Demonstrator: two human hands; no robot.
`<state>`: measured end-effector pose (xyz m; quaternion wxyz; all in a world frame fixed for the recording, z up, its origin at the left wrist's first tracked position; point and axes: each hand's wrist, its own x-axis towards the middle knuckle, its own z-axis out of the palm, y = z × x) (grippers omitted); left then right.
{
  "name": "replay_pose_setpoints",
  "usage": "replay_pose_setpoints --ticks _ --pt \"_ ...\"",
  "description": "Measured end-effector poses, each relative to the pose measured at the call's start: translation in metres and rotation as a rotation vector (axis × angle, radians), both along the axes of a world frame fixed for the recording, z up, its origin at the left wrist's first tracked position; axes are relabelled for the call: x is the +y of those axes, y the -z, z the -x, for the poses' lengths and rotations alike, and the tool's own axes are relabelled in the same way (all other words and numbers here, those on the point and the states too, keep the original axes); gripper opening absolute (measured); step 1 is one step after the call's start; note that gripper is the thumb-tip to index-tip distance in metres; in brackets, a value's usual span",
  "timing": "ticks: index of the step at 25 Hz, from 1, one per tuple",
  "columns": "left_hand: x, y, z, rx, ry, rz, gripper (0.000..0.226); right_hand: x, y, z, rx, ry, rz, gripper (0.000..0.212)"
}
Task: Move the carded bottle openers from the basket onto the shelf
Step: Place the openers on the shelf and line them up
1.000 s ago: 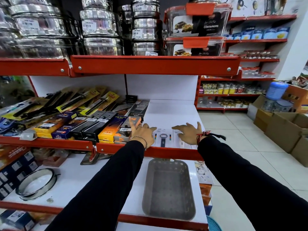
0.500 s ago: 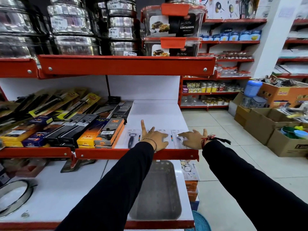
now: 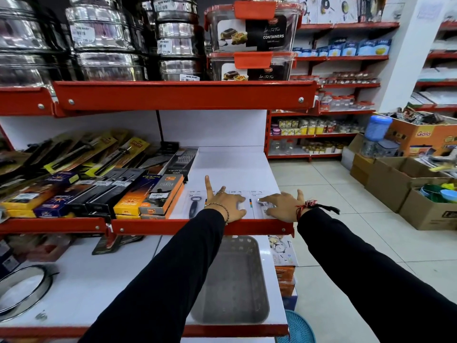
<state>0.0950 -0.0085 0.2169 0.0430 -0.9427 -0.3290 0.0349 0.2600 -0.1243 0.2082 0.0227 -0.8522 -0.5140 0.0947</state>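
Carded bottle openers (image 3: pixel 195 204) lie flat in row at front of white shelf (image 3: pixel 235 167), beside lighter boxes (image 3: pixel 160 194). Left hand (image 3: pixel 227 203) rests on middle card — fingers spread, index straight. Right hand (image 3: pixel 282 205) flat on rightmost card, fingers splayed. Grey basket (image 3: pixel 235 280) on lower shelf — looks empty.

I see white cards (image 3: pixel 237 194) with black-handled openers (image 3: pixel 193 206), a grey perforated basket (image 3: pixel 237 280), a red-edged white shelf (image 3: pixel 222 167), and black sleeves (image 3: pixel 173 280).
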Motion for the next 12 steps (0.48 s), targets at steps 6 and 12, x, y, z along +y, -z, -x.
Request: replay_pose_setpoints --ticks 6,12 --pt "0.0 0.001 -0.002 0.005 -0.022 0.004 0.058 -0.001 0.001 0.003 0.004 -0.004 -0.002 0.054" --pt "-0.009 0.001 0.016 -0.109 0.017 -0.01 0.055 -0.01 0.001 0.011 -0.056 -0.015 -0.183 0.049"
